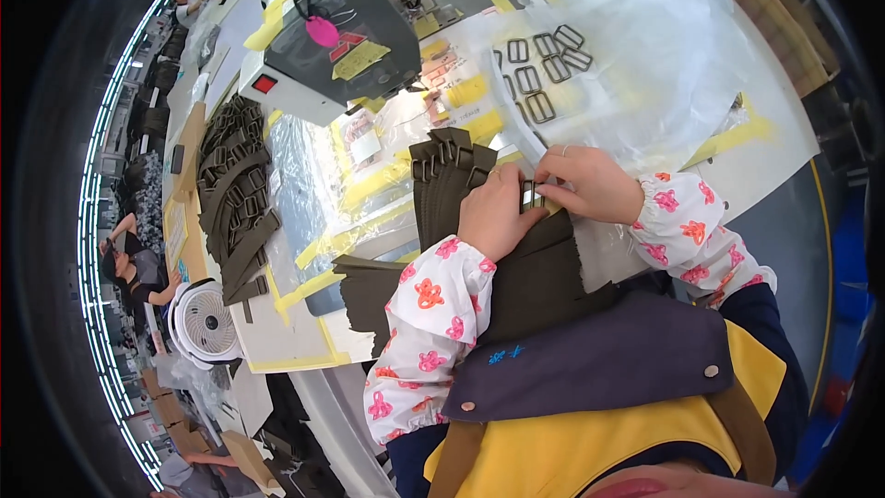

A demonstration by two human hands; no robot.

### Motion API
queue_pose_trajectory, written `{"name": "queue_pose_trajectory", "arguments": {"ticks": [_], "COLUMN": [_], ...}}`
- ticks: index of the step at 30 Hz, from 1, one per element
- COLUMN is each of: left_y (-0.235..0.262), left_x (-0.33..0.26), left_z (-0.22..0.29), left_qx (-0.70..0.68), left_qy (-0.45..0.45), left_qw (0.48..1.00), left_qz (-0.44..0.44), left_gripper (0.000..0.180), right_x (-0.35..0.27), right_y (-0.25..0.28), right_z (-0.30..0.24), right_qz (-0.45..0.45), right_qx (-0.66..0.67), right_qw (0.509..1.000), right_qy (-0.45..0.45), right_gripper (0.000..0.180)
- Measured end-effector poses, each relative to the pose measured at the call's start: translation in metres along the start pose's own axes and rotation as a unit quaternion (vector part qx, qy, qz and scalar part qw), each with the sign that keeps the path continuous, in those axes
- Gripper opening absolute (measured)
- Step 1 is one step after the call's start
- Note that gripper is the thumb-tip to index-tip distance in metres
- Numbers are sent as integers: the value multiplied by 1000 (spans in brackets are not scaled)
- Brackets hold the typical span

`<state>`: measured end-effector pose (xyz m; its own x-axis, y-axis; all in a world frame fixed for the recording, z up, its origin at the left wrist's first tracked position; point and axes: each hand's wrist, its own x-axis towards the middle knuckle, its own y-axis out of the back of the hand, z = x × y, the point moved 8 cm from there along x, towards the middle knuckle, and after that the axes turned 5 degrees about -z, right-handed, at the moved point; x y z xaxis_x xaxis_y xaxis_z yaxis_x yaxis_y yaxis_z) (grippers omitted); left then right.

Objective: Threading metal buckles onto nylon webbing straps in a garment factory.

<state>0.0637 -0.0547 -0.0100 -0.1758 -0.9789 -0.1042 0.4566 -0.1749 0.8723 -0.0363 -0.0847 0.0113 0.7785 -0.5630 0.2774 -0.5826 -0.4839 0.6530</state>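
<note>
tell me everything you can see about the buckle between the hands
The buckle is a small, dark-edged frame with a bright gleam, so it looks like metal. Fingers cover part of it, leaving its full outline and bars hidden. It sits between the fingertips of the left hand and right hand, just beyond the dark fabric nearest the person. Whether fabric is threaded through it, and exactly how it tilts, is too small to tell.

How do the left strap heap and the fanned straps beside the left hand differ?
The strap heap lies jumbled, straps crossing; the fanned straps overlap in roughly one direction. The strap heap sits away from the left hand; the fanned straps lie beside it. Both are dark, with buckles.
</note>
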Motion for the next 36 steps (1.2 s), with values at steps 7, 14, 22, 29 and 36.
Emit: {"name": "queue_pose_trajectory", "arguments": {"ticks": [7, 14, 22, 29, 36], "left_y": [19, 33, 3, -15, 9], "left_x": [-12, -27, -31, -26, -28], "left_z": [15, 52, 16, 8, 10], "left_qx": [-102, -101, -165, -164, -72], "left_qy": [-86, -202, -57, -83, -75], "left_qw": [988, 966, 983, 968, 995], "left_qz": [82, 125, -47, -172, 8], "left_gripper": [15, 26, 26, 17, 9], "right_x": [-13, -27, -37, -39, -37], "right_y": [14, -20, -9, -1, -1], "right_z": [21, 19, 37, 36, 30], "right_qz": [31, -120, -52, 8, -6], "right_qx": [184, 588, 493, 446, 482], "right_qw": [974, 767, 833, 862, 839], "right_qy": [-131, -226, -245, -239, -253], "right_gripper": [15, 21, 19, 19, 11]}}
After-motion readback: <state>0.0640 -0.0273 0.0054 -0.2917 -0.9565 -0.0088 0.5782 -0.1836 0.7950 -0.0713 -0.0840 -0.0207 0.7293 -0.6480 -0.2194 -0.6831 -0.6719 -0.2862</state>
